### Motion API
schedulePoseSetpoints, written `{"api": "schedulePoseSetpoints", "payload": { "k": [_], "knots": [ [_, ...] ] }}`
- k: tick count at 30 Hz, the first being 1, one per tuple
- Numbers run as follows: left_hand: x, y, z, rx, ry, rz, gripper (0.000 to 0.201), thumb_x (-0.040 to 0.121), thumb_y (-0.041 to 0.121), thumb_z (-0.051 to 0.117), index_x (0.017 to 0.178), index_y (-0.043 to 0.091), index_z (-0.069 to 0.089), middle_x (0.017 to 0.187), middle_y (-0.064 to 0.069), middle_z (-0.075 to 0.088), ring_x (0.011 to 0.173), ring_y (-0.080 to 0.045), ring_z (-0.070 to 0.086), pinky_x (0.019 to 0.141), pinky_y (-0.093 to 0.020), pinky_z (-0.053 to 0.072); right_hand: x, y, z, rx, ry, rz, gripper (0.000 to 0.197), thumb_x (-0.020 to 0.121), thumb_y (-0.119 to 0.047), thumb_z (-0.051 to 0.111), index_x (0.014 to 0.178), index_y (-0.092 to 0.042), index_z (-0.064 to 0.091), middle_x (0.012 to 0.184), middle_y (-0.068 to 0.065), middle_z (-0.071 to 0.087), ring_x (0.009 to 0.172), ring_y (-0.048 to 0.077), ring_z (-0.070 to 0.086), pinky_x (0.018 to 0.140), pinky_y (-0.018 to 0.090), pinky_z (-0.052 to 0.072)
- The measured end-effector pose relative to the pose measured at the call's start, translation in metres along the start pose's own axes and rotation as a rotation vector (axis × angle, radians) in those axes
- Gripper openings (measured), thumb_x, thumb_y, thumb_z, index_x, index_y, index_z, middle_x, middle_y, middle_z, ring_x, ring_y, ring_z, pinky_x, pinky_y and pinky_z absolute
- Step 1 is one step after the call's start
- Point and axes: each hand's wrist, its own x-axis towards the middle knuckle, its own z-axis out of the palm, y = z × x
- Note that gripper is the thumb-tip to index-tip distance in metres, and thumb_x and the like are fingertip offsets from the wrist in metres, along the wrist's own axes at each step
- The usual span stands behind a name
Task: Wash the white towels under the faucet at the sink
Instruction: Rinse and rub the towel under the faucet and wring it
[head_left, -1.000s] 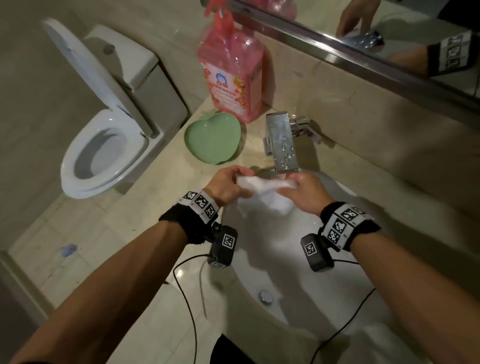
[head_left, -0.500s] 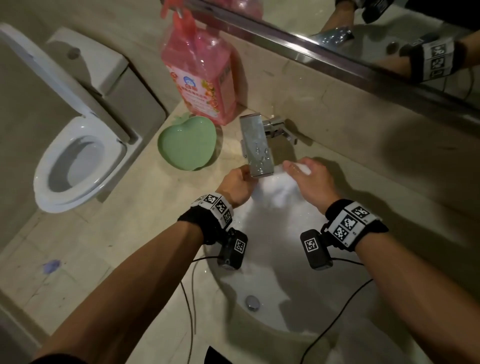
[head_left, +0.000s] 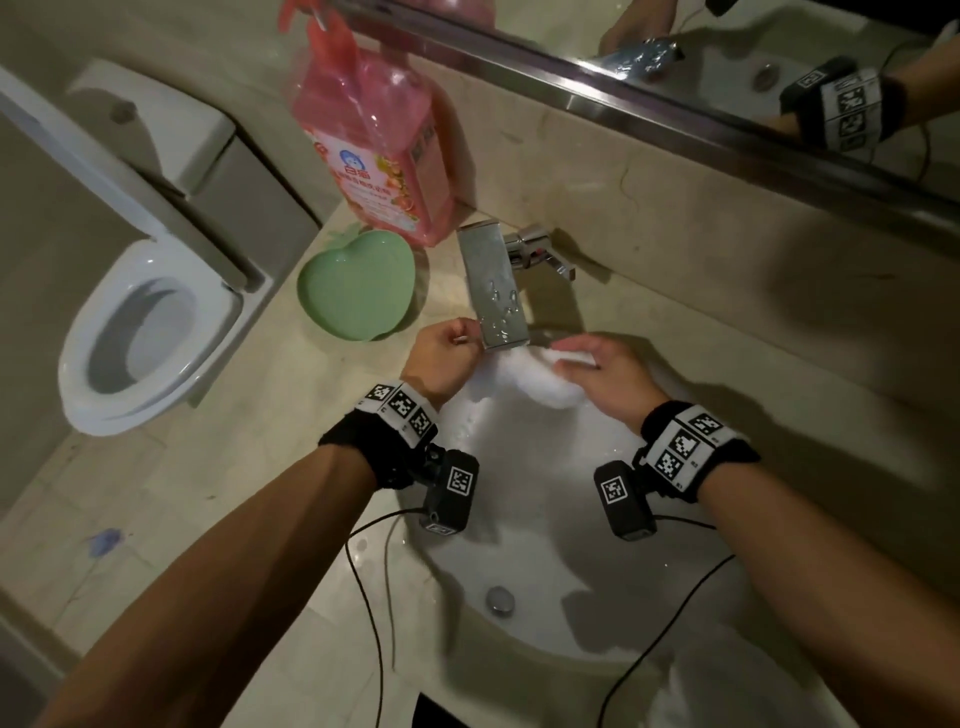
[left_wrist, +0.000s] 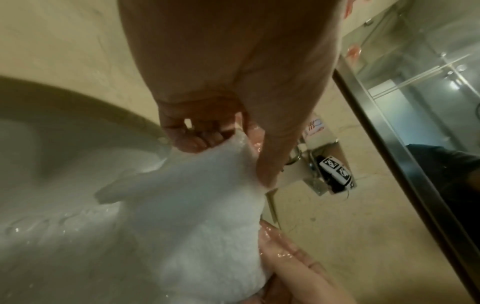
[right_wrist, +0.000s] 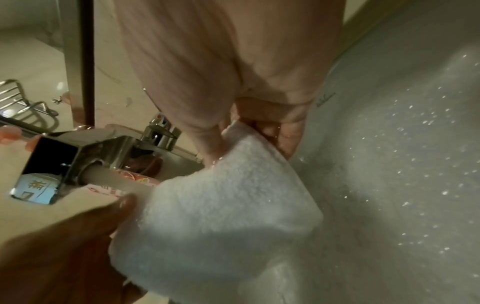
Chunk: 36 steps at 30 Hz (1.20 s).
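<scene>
A white towel (head_left: 540, 382) hangs stretched between both hands under the chrome faucet (head_left: 496, 291), above the white sink (head_left: 519, 519). My left hand (head_left: 444, 356) pinches one end of the towel (left_wrist: 197, 205) at the faucet's left. My right hand (head_left: 597, 374) pinches the other end of the towel (right_wrist: 228, 205) at the faucet's right. In the right wrist view a stream of water (right_wrist: 116, 181) runs from the spout onto the cloth. Droplets speckle the basin wall.
A pink detergent bottle (head_left: 379, 156) and a green apple-shaped dish (head_left: 358, 286) stand on the counter left of the faucet. A toilet (head_left: 150, 322) with its lid up is further left. A mirror (head_left: 727, 62) runs along the wall. The drain (head_left: 500, 599) is near the basin's front.
Both hands have carried the towel further back and under the spout. The towel now hangs spread between them instead of bunched in front of the faucet.
</scene>
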Motion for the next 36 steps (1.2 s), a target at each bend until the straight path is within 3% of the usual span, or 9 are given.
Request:
{"api": "schedulePoseSetpoints", "payload": {
  "k": [3,7,11,15,22,26,31,34,36],
  "knots": [
    [-0.012,0.005,-0.022,0.054,-0.117,0.042,0.033,0.069,0.005,0.085,0.070,0.029,0.063,0.067,0.019,0.063,0.058,0.006,0.056,0.060,-0.013,0.045,0.000,-0.012,0.010,0.050,-0.074,0.012,0.022,0.087,-0.021,0.079,0.102,-0.035,0.070,0.116,0.000,0.073,0.109,0.022,0.069,0.096,0.038,0.054],
    [-0.024,0.006,-0.041,0.486,-0.221,0.103,0.037,0.072,0.008,0.075,0.102,0.027,0.066,0.109,0.003,0.068,0.098,-0.018,0.065,0.086,-0.026,0.052,0.005,-0.028,0.023,-0.185,-0.264,-0.040,0.057,0.070,-0.019,0.092,0.123,-0.014,0.069,0.120,0.003,0.072,0.112,0.021,0.067,0.099,0.037,0.052],
    [-0.027,0.000,-0.045,0.676,-0.239,0.137,0.030,0.088,0.014,0.059,0.117,0.021,0.065,0.124,-0.003,0.067,0.113,-0.024,0.061,0.099,-0.030,0.046,0.008,-0.037,0.038,-0.326,-0.248,-0.106,0.028,0.087,-0.020,0.078,0.114,-0.027,0.074,0.106,0.000,0.074,0.089,0.017,0.071,0.070,0.014,0.052],
    [-0.019,-0.009,-0.046,0.567,-0.204,0.063,0.017,0.092,0.025,0.061,0.108,0.024,0.062,0.104,-0.002,0.066,0.098,-0.027,0.063,0.079,-0.027,0.044,0.009,-0.042,0.034,-0.106,-0.089,-0.011,0.033,0.086,-0.028,0.081,0.116,-0.019,0.073,0.111,-0.001,0.075,0.107,0.021,0.070,0.099,0.043,0.055],
    [-0.006,-0.007,-0.018,0.192,-0.036,-0.014,0.020,0.087,0.030,0.071,0.098,0.015,0.063,0.103,-0.005,0.069,0.087,-0.020,0.063,0.082,-0.033,0.053,0.007,-0.046,0.010,0.004,0.045,0.040,0.030,0.090,-0.027,0.075,0.117,-0.027,0.064,0.121,0.000,0.069,0.112,0.027,0.065,0.091,0.040,0.055],
    [0.005,-0.002,0.004,0.238,-0.068,-0.025,0.018,0.096,0.020,0.059,0.111,0.013,0.065,0.110,-0.008,0.070,0.097,-0.026,0.067,0.086,-0.036,0.057,0.000,-0.035,-0.009,-0.176,-0.132,0.071,0.091,0.071,-0.023,0.091,0.147,-0.023,0.041,0.128,-0.005,0.056,0.111,0.019,0.058,0.075,0.024,0.048],
    [0.014,0.009,0.026,0.194,-0.140,0.079,0.027,0.091,0.005,0.063,0.118,0.001,0.066,0.113,-0.012,0.071,0.100,-0.021,0.068,0.082,-0.024,0.055,-0.008,-0.011,-0.018,-0.400,-0.163,0.051,0.057,0.081,-0.013,0.080,0.130,-0.029,0.055,0.136,-0.002,0.054,0.120,0.022,0.054,0.086,0.028,0.043],
    [0.011,0.013,0.029,0.126,-0.434,0.072,0.037,0.080,0.004,0.078,0.112,0.015,0.064,0.104,0.016,0.071,0.094,0.010,0.063,0.076,-0.010,0.051,-0.006,-0.006,-0.023,-0.267,-0.108,0.052,0.037,0.082,-0.014,0.079,0.109,-0.032,0.060,0.132,-0.005,0.057,0.118,0.020,0.056,0.087,0.030,0.046],
    [0.013,0.012,0.026,0.281,-0.501,-0.012,0.060,0.076,0.004,0.081,0.129,0.014,0.056,0.128,0.005,0.063,0.114,0.002,0.058,0.093,-0.018,0.049,-0.004,-0.008,-0.026,-0.113,-0.074,0.054,0.035,0.080,-0.012,0.080,0.099,-0.034,0.060,0.131,-0.005,0.059,0.119,0.022,0.058,0.097,0.041,0.050]
  ]
}}
